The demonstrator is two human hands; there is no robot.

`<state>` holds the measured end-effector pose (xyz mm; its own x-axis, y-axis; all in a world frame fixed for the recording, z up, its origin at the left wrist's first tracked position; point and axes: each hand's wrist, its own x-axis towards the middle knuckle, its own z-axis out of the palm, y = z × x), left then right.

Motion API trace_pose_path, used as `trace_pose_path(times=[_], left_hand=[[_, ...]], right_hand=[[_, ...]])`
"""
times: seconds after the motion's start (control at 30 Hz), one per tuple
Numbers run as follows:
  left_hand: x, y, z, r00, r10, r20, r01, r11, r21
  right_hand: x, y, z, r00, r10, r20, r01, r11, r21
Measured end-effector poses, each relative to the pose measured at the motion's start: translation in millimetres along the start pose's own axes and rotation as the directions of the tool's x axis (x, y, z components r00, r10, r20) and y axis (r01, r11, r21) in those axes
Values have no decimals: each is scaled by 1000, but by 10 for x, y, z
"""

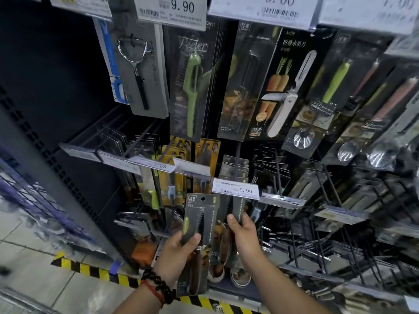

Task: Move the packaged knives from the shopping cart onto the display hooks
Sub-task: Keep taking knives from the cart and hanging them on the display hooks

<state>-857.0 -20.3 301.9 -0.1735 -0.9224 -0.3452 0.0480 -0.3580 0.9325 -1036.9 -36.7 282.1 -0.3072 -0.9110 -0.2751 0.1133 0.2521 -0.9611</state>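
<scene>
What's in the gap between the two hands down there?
In the head view, a packaged knife behind them fills the gap between the left hand and right hand.

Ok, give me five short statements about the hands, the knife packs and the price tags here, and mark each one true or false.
1. The left hand grips a packaged knife with a serrated blade. True.
2. The right hand is empty. False: it holds a second knife pack just under a price tag.
3. That price tag reads 9.90. True.
4. The left wrist is bare. False: it wears a dark bead bracelet and a red cord.
5. The green peeler pack lies on the floor. False: it hangs on the upper row.
</scene>
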Motion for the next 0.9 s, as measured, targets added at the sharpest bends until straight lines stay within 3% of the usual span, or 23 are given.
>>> trace_pose_path(times=[0.23,0.47,0.73,0.9], left_hand=[[18,-48,-57,1000,-21,4,21,1000,2],[38,-144,-91,999,-36,11,35,998,52],[136,-159,-48,997,-24,74,17,996,92],[219,-108,90,993,19,118,-31,994,103]], right_hand=[[337,-94,37,997,81,-17,-81,997,-2],[621,-248,54,996,86,-13,-87,989,-121],[395,-104,55,981,42,-189,-69,988,-141],[-73,-131,27,999,-6,-46,5,1000,-26]])
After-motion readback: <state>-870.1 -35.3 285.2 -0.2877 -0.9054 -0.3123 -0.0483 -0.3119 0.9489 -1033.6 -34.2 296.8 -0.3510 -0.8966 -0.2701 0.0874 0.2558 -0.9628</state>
